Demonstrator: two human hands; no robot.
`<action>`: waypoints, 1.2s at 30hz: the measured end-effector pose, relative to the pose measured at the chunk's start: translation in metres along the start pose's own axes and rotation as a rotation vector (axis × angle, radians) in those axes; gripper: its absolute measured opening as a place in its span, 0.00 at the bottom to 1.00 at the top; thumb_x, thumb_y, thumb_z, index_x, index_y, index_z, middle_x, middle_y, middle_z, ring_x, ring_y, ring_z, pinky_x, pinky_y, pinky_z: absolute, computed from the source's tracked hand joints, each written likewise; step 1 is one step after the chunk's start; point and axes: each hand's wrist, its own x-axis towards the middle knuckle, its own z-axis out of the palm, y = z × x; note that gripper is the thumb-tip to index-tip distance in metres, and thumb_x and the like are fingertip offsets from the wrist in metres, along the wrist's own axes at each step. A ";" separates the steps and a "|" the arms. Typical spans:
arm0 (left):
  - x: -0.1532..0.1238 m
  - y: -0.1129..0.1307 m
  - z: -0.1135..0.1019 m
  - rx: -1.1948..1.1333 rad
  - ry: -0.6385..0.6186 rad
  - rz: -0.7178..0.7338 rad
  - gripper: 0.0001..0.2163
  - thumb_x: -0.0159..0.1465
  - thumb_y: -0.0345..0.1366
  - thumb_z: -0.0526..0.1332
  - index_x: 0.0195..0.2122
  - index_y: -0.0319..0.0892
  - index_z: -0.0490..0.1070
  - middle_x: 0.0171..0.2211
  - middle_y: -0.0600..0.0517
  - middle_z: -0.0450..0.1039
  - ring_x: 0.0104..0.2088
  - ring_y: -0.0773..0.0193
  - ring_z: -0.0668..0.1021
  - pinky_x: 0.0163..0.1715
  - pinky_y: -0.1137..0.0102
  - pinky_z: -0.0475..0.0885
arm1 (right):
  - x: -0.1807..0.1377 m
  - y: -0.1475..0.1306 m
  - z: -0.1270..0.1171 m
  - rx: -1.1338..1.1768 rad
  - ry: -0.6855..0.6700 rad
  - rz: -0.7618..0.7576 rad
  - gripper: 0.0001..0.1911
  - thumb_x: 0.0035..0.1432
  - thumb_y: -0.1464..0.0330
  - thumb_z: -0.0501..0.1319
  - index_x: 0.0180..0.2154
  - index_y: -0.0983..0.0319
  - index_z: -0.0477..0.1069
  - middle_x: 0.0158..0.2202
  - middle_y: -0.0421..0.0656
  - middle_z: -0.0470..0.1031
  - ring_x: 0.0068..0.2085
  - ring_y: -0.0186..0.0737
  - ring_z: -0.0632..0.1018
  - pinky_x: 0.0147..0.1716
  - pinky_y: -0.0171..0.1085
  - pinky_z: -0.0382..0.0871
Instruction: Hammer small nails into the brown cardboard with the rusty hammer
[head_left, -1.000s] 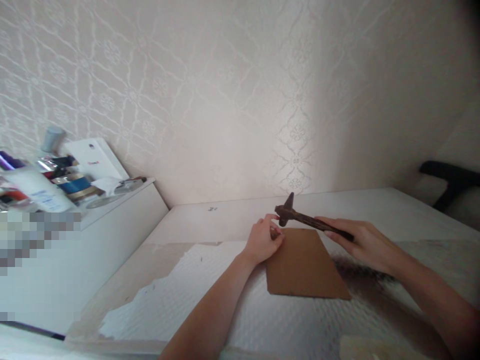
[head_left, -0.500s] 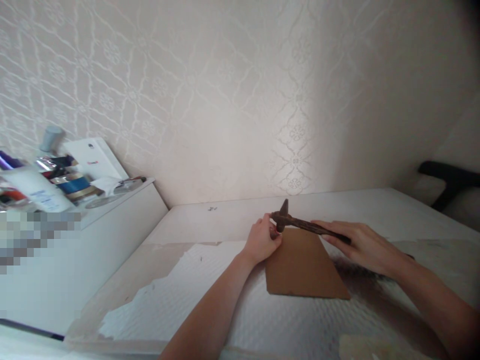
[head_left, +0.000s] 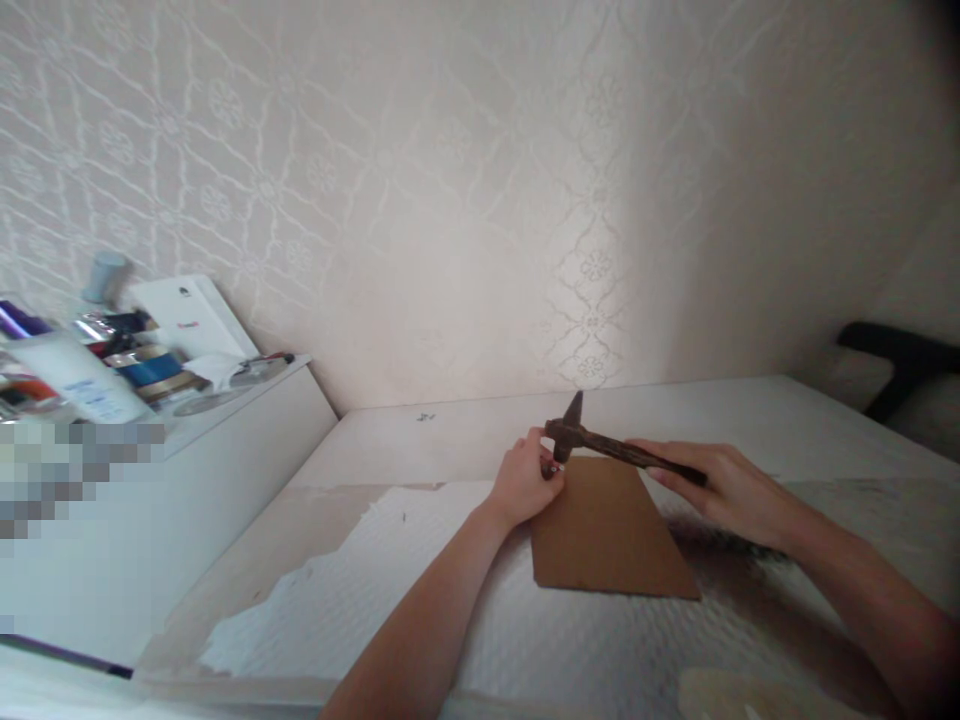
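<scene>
My right hand [head_left: 731, 490] grips the handle of a dark, rusty hammer [head_left: 600, 445]. The hammer's head hovers over the far left corner of a brown cardboard sheet [head_left: 611, 530]. My left hand [head_left: 529, 480] rests at that corner with thumb and fingers pinched together just under the hammer head. What the pinch holds is too small to make out. The cardboard lies flat on a white textured table covering [head_left: 360, 600].
A white cabinet [head_left: 225, 450] stands to the left, its top crowded with bottles, tape and jars [head_left: 112, 360]. A patterned wall [head_left: 450, 200] rises right behind the table. A dark chair armrest [head_left: 900, 350] shows at the far right. The covering is torn near the table's left edge.
The hammer head dipped toward my left fingers half a second ago and has risen slightly again. My left hand stayed at the cardboard corner.
</scene>
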 end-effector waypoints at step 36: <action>-0.003 0.001 -0.028 0.090 -0.212 -0.077 0.30 0.49 0.43 0.69 0.51 0.46 0.60 0.48 0.50 0.72 0.53 0.46 0.68 0.51 0.52 0.62 | -0.001 0.003 0.004 -0.072 -0.007 0.001 0.21 0.64 0.62 0.52 0.57 0.53 0.66 0.55 0.41 0.73 0.52 0.50 0.75 0.51 0.50 0.71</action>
